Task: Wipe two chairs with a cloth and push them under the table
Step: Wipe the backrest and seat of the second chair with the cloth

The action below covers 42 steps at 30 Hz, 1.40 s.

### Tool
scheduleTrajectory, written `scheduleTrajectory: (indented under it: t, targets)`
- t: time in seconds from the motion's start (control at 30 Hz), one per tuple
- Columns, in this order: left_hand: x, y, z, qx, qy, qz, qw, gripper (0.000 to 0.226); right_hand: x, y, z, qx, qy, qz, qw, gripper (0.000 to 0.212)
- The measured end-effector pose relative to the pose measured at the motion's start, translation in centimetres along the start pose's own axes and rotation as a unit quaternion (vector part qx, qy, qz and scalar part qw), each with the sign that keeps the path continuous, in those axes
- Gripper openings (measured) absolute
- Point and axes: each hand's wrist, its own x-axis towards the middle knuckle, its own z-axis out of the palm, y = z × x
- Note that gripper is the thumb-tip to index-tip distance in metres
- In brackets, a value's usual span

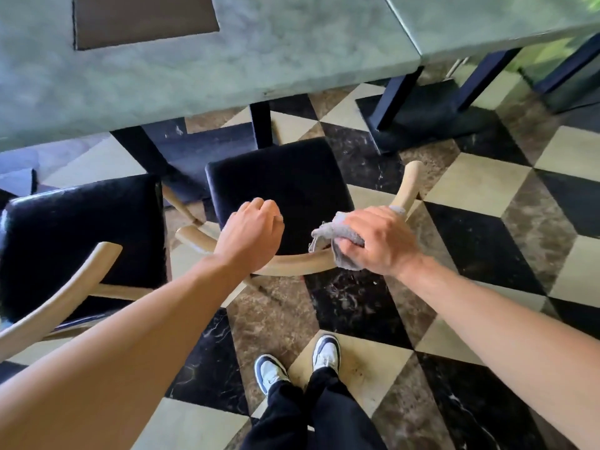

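A: What surrounds the work?

B: A floor of black, cream and brown marble diamonds point(480, 190), and at the far side a grey-green stone-look table on black legs point(292, 53) with a brown rectangular mat point(146, 17) on it. One black table leg point(260, 125) stands just beyond the seat.

A: And the chairs?

B: Two pale wooden chairs with black cushioned seats. The right-hand one point(279, 186) sits near the table edge, seat mostly out from under it; the left-hand one point(81, 235) is beside it.

A: The hands?

B: The left hand point(250, 235), fingers curled, grips the curved wooden back rail point(292, 264). The right hand point(380, 241) presses a crumpled grey cloth point(331, 235) against the rail's right bend, fingers curled round it.
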Motion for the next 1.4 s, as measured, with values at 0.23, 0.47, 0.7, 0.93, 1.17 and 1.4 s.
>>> scheduleTrajectory:
  t: [0.23, 0.47, 0.7, 0.93, 1.17, 1.4]
  targets:
    - [1.7, 3.0, 3.5, -0.034, 0.007, -0.034, 0.999, 0.032, -0.6, 0.6, 1.0, -0.005, 0.098, 0.082, 0.992, 0.031]
    - [1.1, 3.2, 5.2, 0.022, -0.014, -0.005, 1.000, 0.032, -2.4, -1.2, 2.9, 0.028, 0.108, -0.051, 0.992, 0.030]
    - [1.6, 3.4, 6.1, 0.009, 0.017, -0.077, 0.997, 0.034, 0.0, 9.4, -0.2, 0.039, 0.042, -0.071, 0.996, 0.038]
    - [2.3, 3.9, 6.4, 0.025, 0.013, -0.067, 0.997, 0.031, 4.4, 16.2, -0.9, 0.038, -0.013, -0.003, 0.999, 0.044]
    - [2.0, 3.7, 6.3, 0.031, 0.016, -0.069, 0.997, 0.032, 7.1, 16.7, -0.9, 0.192, 0.025, 0.221, 0.956, 0.044]
    - [1.7, 3.5, 6.4, 0.025, 0.033, -0.073, 0.996, 0.035, 5.9, 13.7, -0.2, 0.074, 0.077, 0.224, 0.969, 0.042]
